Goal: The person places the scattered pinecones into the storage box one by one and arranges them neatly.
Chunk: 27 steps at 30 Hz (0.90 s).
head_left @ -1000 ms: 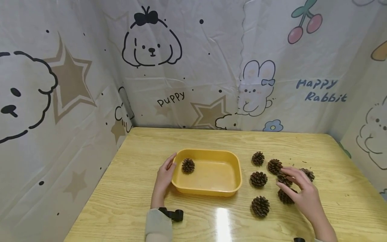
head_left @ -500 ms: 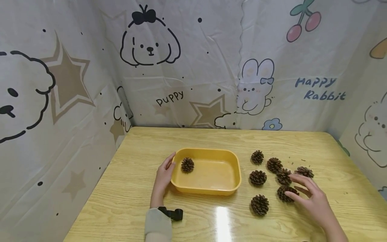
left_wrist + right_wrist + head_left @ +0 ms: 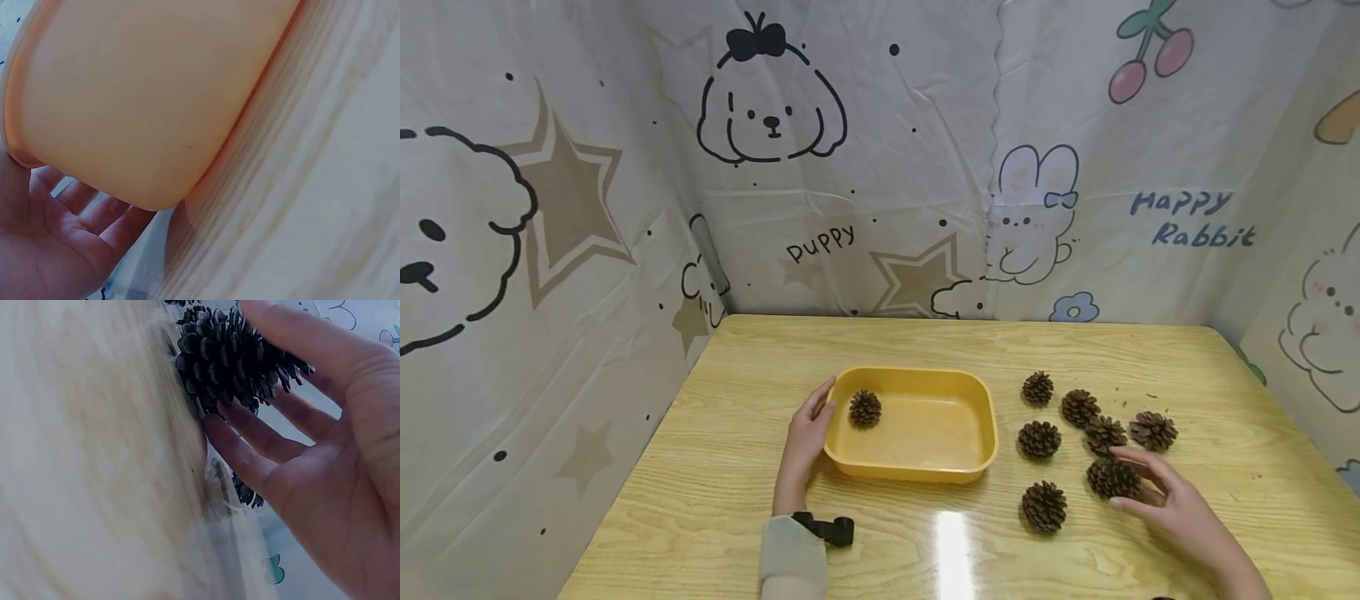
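Observation:
My left hand (image 3: 807, 433) rests its fingers against the left end of a yellow plastic tub (image 3: 917, 478). In the left wrist view the fingers (image 3: 128, 234) lie along the tub's outer wall, not wrapped round it. One pine cone (image 3: 866, 408) sits inside the tub at the left. Over on the right, my right hand (image 3: 1176, 508) has its thumb and fingers curved round a pine cone (image 3: 1108, 478) on the table. From the right wrist, the thumb is on one side of this cone (image 3: 219, 359) and fingers are on the other; exact contact is partly hidden.
Several more pine cones lie right of the tub, including one at the front (image 3: 1044, 507), one at the back (image 3: 1037, 388) and one far right (image 3: 1153, 431). Small crumbs lie behind them. A printed curtain (image 3: 865, 192) encloses the wooden table (image 3: 700, 517).
My right hand has moved down and toward the front, from above the middle cones to round the front-right one. The left hand keeps its place at the tub.

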Tool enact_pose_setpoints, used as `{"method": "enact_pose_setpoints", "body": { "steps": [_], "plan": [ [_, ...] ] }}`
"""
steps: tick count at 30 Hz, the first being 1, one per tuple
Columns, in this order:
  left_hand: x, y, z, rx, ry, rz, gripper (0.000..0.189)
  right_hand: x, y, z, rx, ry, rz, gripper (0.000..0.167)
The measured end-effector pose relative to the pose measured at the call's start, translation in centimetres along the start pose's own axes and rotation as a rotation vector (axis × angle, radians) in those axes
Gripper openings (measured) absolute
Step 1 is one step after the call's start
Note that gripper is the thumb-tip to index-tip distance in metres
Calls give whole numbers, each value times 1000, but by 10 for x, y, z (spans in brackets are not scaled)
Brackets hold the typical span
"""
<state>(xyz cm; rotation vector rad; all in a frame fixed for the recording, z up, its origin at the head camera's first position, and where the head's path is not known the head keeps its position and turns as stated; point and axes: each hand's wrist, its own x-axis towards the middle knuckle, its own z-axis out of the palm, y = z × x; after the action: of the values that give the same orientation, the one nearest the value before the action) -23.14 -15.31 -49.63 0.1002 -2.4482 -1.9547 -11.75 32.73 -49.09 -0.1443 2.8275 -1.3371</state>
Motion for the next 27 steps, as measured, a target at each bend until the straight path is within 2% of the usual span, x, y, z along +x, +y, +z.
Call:
{"method": "enact_pose_setpoints", "body": {
  "steps": [3,8,9,10,17,27],
  "plan": [
    [-5,9,-1,-8,-13,2,44,1,3,-1,13,-24,4,66],
    [-5,8,-2,-18,-19,-7,44,2,4,-1,25,-44,36,64],
    [-3,4,-1,-17,-17,-7,44,2,4,-1,24,-43,41,64],
    [0,-1,-1,-17,-14,-5,44,2,4,-1,18,-41,46,64],
    [-1,1,-1,-22,-19,15,44,0,2,0,-19,-4,47,62],
    [-1,1,0,-25,-13,7,44,1,-9,-1,-21,34,54,61]
  ]
}}
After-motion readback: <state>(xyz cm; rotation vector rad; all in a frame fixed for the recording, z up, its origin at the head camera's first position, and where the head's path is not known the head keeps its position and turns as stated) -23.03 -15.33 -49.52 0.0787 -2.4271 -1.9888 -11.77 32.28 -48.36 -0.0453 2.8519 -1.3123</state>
